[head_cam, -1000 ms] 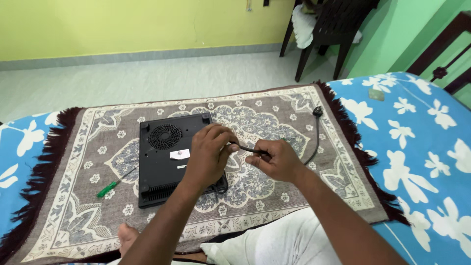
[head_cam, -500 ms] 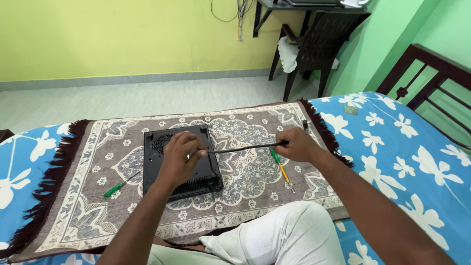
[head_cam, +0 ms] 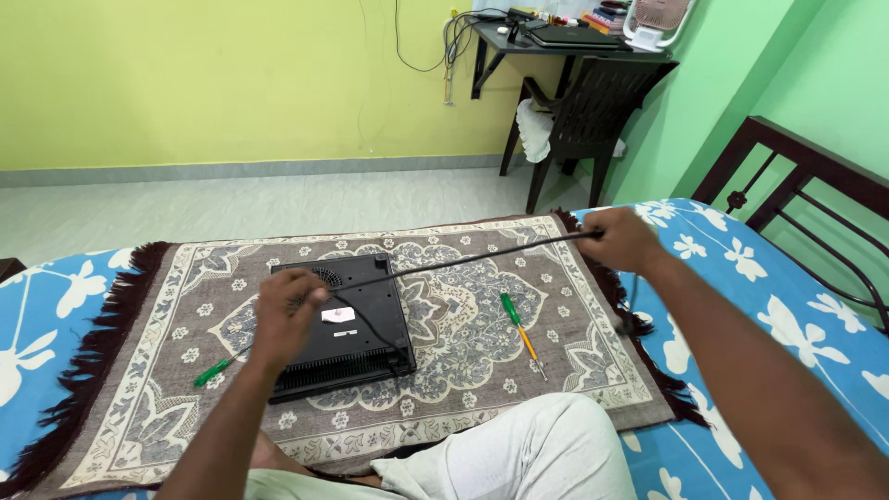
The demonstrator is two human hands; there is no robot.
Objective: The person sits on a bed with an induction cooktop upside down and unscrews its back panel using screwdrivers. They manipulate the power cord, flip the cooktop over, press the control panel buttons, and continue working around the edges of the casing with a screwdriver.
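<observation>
A black flat appliance lies bottom-up on a patterned grey rug. My left hand rests on its top left part, fingers closed on the black power cord. The cord is stretched taut to the right, where my right hand grips its far end above the rug's right edge. The plug hangs below that hand. A screwdriver with a green and yellow handle lies on the rug between my hands. A second green screwdriver lies left of the appliance.
The rug lies on a blue bedsheet with white flowers. A dark bed frame stands at the right. Beyond are a tiled floor, a dark plastic chair, and a wall shelf with a laptop. My leg in white trousers is at the bottom.
My right hand has pulled the cord far to the right, drawing it out straight. The left hand stays on the appliance. The view has tilted up, showing more of the room.
</observation>
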